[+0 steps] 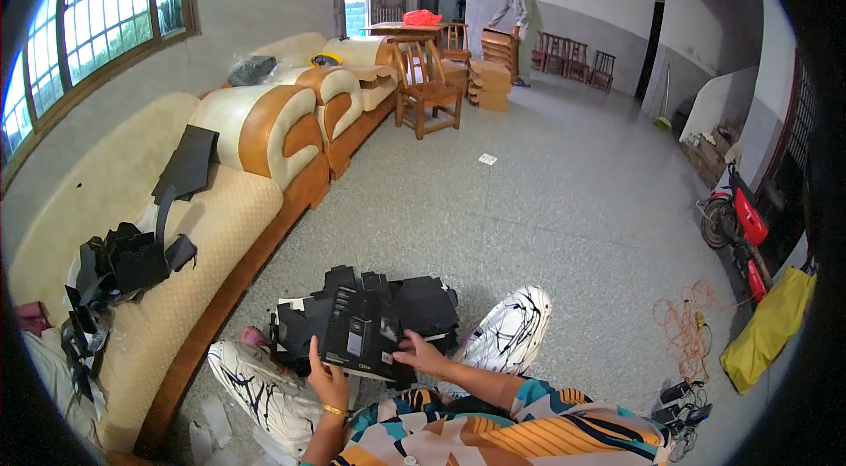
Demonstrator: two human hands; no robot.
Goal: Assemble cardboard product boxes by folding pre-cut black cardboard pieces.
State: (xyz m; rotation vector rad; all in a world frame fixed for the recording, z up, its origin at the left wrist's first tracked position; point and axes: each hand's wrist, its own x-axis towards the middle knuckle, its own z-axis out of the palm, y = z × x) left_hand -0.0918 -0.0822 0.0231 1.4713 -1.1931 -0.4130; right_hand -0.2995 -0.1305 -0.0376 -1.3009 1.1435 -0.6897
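Note:
A flat black printed cardboard box (357, 334) is held in front of me, tilted up so its printed face shows. My left hand (326, 382) grips its lower left edge, fingers raised along the side. At its lower right edge, my right hand (423, 354) is closed on the same box, thumb side toward the printed face. Behind and beneath it lies a heap of black cardboard pieces (426, 303), low between my knees. What supports the heap is mostly hidden.
A cream and brown sofa (238, 210) runs along the left, with black cardboard scraps (132, 259) on it. A wooden chair (429, 91), stacked cardboard boxes (490, 85) and a standing person (523, 16) are farther off. Orange cable (687, 325) and a red scooter (749, 215) are at right.

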